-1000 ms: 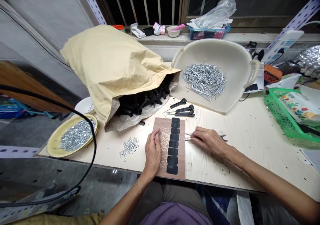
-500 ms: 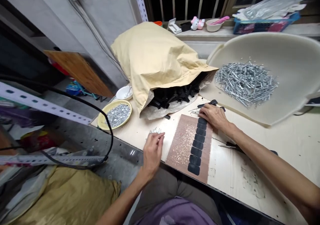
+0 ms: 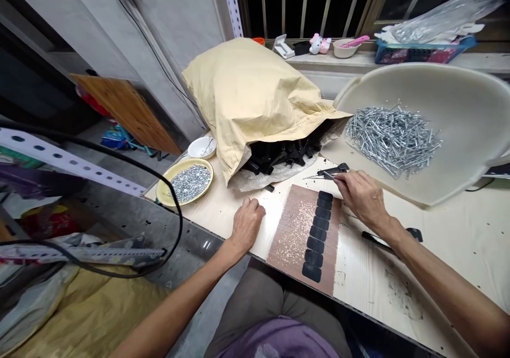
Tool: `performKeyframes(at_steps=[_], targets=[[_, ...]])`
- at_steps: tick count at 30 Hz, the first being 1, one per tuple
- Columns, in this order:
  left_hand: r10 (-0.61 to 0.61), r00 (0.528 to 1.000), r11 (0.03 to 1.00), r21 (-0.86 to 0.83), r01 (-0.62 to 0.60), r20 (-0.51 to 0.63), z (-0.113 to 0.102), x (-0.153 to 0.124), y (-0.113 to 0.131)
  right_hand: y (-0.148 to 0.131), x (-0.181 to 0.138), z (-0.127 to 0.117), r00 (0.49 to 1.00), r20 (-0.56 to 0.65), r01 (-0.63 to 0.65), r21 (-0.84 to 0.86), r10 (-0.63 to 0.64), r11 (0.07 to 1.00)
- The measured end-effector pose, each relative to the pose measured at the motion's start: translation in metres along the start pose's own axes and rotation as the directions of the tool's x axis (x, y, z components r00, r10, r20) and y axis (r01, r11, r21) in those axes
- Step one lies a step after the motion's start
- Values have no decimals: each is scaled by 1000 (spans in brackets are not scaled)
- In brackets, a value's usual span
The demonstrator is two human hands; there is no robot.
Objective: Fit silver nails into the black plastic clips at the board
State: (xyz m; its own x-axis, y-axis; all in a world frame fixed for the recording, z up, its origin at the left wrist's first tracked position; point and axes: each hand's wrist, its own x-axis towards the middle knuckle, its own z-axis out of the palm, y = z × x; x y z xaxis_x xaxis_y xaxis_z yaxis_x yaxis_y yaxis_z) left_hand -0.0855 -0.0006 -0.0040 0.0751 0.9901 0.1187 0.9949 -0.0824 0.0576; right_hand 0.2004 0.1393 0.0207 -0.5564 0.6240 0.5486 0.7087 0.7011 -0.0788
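My left hand (image 3: 247, 221) rests closed on the table, left of a brown board (image 3: 279, 241); whatever its curled fingers hold is hidden. A row of black rounded plates (image 3: 317, 233) lies along the board's right side. My right hand (image 3: 362, 197) is past the board's far right corner, fingers pinched on the end of a thin metal rod (image 3: 319, 177). Just beyond lies a black part (image 3: 338, 169), close to the fingertips. Another black part (image 3: 414, 234) sits beside my right forearm, partly covered by it.
A cream sack (image 3: 255, 92) lies open, black parts (image 3: 282, 153) in its mouth. At right, a large pale scoop-shaped container (image 3: 458, 113) holds a heap of metal pins (image 3: 394, 137). A yellow plate (image 3: 162, 192) of small metal pieces and a white bowl (image 3: 194, 148) stand at left. A black cable (image 3: 180, 225) loops nearby.
My right hand has moved right, off the far end of the plate row, to the metal rod. My left hand has curled closed and now covers the spot where small metal pieces showed.
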Motion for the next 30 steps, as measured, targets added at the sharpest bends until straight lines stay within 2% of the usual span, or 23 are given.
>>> performKeyframes(at_steps=[3, 5, 6, 8, 10, 11, 13, 19, 22, 24, 30], targets=[[-69, 997, 984, -165, 61, -41, -3, 0, 1, -25, -4, -19, 997, -60, -38, 159, 48, 987], [-170, 984, 890, -437, 130, -53, -8, 2, 5, -50, -8, -28, 997, -15, -71, 324, 80, 944], [-240, 971, 780, -599, 180, -21, -11, 4, 9, -63, -11, -31, 995, 28, -97, 398, 94, 912], [-350, 929, 433, -859, 275, 121, -17, 9, 20, -88, -16, -33, 987, 127, -152, 502, 101, 851], [-371, 891, 74, -947, 311, 264, -22, 14, 33, -107, -20, -32, 975, 196, -196, 548, 103, 813], [-365, 881, -53, -951, 303, 301, -24, 16, 41, -113, -22, -31, 971, 212, -210, 556, 107, 804], [-356, 876, -202, -942, 268, 325, -27, 18, 54, -120, -24, -28, 968, 221, -226, 547, 122, 806], [-295, 879, -433, -872, 226, 375, -32, 18, 77, -120, -31, -27, 957, 237, -259, 428, 169, 866], [-261, 880, -509, -831, 225, 398, -34, 18, 80, -120, -34, -29, 953, 240, -271, 402, 185, 875], [-270, 881, -504, -837, 215, 389, -33, 17, 81, -120, -36, -30, 952, 240, -275, 389, 191, 879], [-300, 904, -357, -915, 190, 305, -25, 13, 81, -121, -41, -28, 948, 236, -286, 332, 214, 899]])
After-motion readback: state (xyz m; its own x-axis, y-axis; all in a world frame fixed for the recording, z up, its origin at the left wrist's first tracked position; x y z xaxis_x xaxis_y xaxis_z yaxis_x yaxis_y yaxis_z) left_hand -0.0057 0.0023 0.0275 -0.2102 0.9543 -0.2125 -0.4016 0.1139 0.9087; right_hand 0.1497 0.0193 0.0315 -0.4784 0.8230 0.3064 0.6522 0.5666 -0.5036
